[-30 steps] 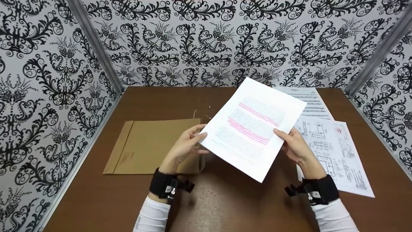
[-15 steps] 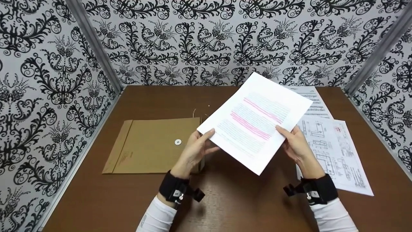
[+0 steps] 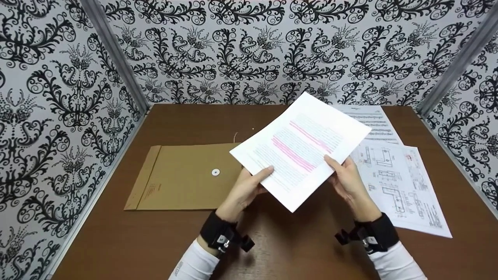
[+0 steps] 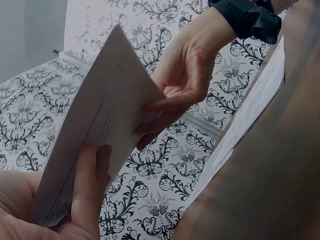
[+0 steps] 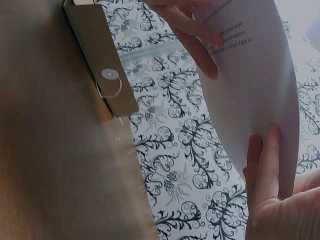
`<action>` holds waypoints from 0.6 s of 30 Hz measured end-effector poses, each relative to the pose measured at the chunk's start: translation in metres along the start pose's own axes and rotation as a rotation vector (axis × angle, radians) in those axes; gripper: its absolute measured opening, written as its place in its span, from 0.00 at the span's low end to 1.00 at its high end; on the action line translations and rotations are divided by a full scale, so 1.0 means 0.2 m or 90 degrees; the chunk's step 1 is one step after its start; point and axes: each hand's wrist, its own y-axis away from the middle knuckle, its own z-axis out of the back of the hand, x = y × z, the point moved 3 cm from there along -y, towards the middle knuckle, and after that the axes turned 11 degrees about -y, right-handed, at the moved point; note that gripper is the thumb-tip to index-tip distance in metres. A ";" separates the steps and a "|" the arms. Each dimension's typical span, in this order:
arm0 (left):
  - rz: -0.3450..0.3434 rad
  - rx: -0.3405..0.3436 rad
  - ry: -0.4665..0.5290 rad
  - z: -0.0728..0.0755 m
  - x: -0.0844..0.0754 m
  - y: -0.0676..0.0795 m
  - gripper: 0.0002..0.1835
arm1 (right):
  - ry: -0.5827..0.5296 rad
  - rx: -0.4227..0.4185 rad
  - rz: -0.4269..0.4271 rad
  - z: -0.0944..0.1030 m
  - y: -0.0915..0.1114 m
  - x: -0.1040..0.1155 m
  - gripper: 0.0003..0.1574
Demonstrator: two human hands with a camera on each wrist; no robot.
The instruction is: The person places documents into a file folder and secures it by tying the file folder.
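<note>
Both hands hold up a stack of printed paper (image 3: 303, 144), tilted above the table, with pink highlighted lines on its top sheet. My left hand (image 3: 245, 190) grips the lower left edge, thumb on top and fingers underneath. On the right edge, my right hand (image 3: 348, 182) pinches the paper the same way. From below, the left wrist view shows the underside of the paper (image 4: 107, 110) with the left fingers (image 4: 86, 185) spread against it. In the right wrist view, print is visible on the paper's back (image 5: 240, 75), and the right fingers (image 5: 267, 165) press there.
A brown string-tie envelope (image 3: 183, 175) with a white button (image 3: 215, 172) lies on the left of the brown table (image 3: 280, 249). On the right are a technical drawing (image 3: 404, 186) and, behind it, a sheet with dark printed rows (image 3: 375, 122). Patterned walls enclose the table.
My left hand has shifted right and slightly down along the paper's lower edge, uncovering the envelope's button. The paper rose a little, then came down and left, the right hand moving with it.
</note>
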 end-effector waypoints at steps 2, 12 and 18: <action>-0.007 -0.003 0.003 0.00 0.00 0.00 0.21 | -0.009 -0.007 -0.004 -0.01 0.00 -0.01 0.27; -0.044 -0.024 -0.020 0.08 -0.02 -0.01 0.21 | -0.004 0.006 -0.038 -0.04 0.02 -0.05 0.21; -0.053 0.001 -0.096 0.11 -0.05 -0.01 0.23 | 0.002 0.016 -0.060 -0.03 0.02 -0.04 0.20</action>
